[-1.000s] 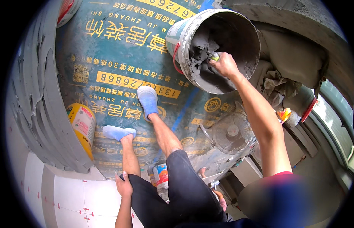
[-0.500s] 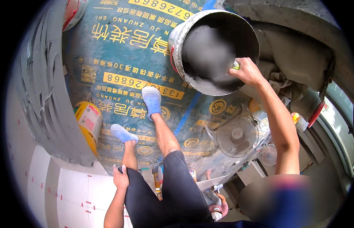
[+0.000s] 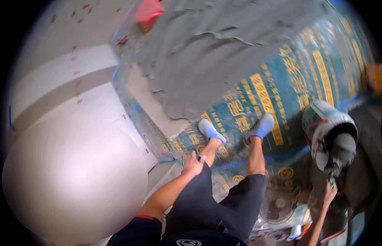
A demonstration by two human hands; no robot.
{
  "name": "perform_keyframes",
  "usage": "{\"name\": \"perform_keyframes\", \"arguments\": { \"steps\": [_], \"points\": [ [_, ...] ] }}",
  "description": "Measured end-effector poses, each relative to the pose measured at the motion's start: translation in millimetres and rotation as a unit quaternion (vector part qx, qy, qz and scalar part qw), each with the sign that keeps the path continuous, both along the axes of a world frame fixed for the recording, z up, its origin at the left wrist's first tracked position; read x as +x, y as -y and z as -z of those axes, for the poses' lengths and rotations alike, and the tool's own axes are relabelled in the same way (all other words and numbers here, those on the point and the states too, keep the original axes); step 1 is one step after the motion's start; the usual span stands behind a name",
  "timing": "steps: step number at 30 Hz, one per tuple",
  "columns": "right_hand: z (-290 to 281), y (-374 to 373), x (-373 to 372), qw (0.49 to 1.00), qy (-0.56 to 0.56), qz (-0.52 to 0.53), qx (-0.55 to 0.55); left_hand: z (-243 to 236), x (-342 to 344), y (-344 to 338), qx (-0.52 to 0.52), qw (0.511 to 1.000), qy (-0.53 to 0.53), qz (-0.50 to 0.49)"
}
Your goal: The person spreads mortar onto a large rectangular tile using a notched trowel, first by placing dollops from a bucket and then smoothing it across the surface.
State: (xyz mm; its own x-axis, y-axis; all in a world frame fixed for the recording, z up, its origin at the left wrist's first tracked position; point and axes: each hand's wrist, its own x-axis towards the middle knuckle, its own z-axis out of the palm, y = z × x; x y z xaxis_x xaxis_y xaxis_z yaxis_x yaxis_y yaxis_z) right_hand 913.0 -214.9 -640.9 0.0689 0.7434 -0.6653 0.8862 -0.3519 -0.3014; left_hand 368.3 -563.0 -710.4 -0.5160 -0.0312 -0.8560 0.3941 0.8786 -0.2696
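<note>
Right hand (image 3: 328,192) gripped a trowel handle, lifting a grey mortar load (image 3: 342,151) out of the bucket (image 3: 322,119) near the fan (image 3: 278,205), while the left hand (image 3: 193,165) rested loosely curled on the thigh; carrying it level seemed next.

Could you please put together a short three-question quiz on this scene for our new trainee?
1. True or false: the right hand grips a trowel loaded with grey mortar.
2. What does the left hand rest on? A) the bucket B) the left knee C) the fan
3. What colour are the shoes?

Key: 1 true; 2 B; 3 light blue. The bucket stands on the printed floor sheet, beside a bed of mortar.
</note>
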Motion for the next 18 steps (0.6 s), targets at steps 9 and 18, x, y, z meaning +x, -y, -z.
{"name": "perform_keyframes", "arguments": {
  "steps": [9, 18],
  "points": [
    [-57, 111, -391, 0.942, -0.319, -0.037, -0.095, -21, -32, 62, 0.034, 0.994, 0.03, -0.102],
    [-52, 230, -716, 0.904, -0.285, -0.32, -0.006, -22, -35, 125, 0.13, 0.977, -0.008, -0.171]
  ]
}}
